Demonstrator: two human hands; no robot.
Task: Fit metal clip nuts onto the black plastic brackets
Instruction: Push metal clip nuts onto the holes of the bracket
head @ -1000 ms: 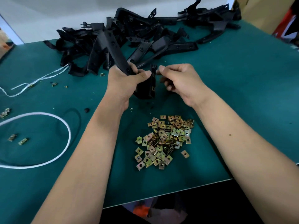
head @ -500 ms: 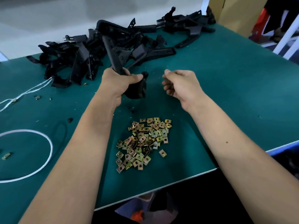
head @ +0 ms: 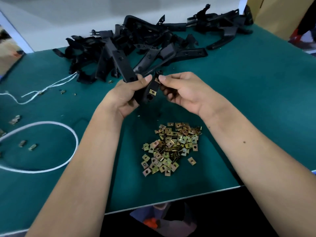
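Note:
My left hand (head: 127,94) grips a black plastic bracket (head: 123,65) held above the green table. One brass clip nut (head: 153,91) sits fitted on the bracket's lower end. My right hand (head: 181,90) pinches a second clip nut (head: 157,80) with thumb and forefinger against the bracket's upper edge. A heap of loose clip nuts (head: 171,147) lies on the table below my hands.
A big pile of black brackets (head: 150,41) fills the far side of the green table (head: 256,100). A white cord loop (head: 51,147) and a few stray nuts (head: 27,145) lie at the left. The table's front edge runs just below the nut heap.
My right hand, apart from the bracket half a second ago, has come back to it with a clip nut. My left hand has turned the bracket, showing a fitted nut.

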